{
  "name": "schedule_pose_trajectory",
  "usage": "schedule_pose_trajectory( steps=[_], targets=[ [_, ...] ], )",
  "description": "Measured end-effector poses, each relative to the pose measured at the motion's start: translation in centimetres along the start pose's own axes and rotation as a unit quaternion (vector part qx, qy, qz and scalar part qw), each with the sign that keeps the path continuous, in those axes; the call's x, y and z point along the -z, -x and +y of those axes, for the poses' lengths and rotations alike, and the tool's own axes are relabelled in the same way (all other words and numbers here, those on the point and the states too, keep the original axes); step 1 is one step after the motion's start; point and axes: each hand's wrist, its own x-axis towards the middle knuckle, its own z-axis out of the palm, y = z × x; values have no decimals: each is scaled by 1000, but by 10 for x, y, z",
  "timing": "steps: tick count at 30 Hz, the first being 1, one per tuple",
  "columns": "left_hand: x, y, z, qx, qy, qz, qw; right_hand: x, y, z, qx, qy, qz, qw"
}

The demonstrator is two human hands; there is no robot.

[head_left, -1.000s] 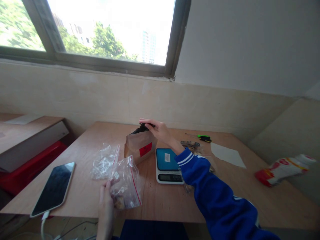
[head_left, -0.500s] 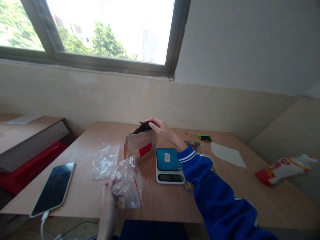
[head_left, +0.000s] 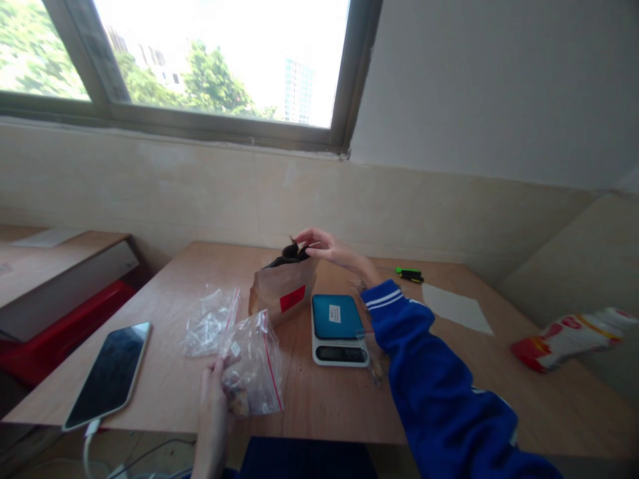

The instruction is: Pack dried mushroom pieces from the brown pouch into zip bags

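Observation:
My left hand (head_left: 214, 386) is closed on the edge of a clear zip bag (head_left: 257, 372) with a red seal strip and a small brownish piece at its bottom. An upright brown paper bag (head_left: 272, 286) with a red label stands open behind it. At the bag's mouth, my right hand (head_left: 324, 247) has its thumb and fingers bent around a dark curled piece (head_left: 303, 253); I cannot tell exactly what it is. Beside the paper bag lies a kitchen scale (head_left: 339, 326) with a blue top and nothing on its plate.
Another clear zip bag (head_left: 207, 326) lies left of the paper bag, and a phone (head_left: 110, 376) with a cable farther left. Bagged brown pieces (head_left: 377, 362) lie partly under my right sleeve. Screwdrivers (head_left: 409, 274), white paper (head_left: 456, 307) and a bottle (head_left: 569, 339) are to the right.
My right hand has risen slightly and shifted a little right at the bag's mouth, and the dark piece by its fingers shows more. My left hand stays on the zip bag.

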Motion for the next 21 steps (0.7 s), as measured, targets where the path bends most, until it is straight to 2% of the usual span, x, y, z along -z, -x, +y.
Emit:
schedule_pose_trajectory(
  steps=[5,10,17,21],
  targets=[
    [-1,1,0,-6,-8,-19,1000,-4,-5,0,-2,60,-48,997],
    [-2,3,-1,-15,-16,-10,1000,-11,-3,-2,8,140,-11,990],
    [0,-3,-3,11,11,-17,1000,-18,1,-8,-25,94,-17,995],
    [2,-6,-2,7,5,-8,1000,-21,0,-3,-3,67,29,997]
  ],
)
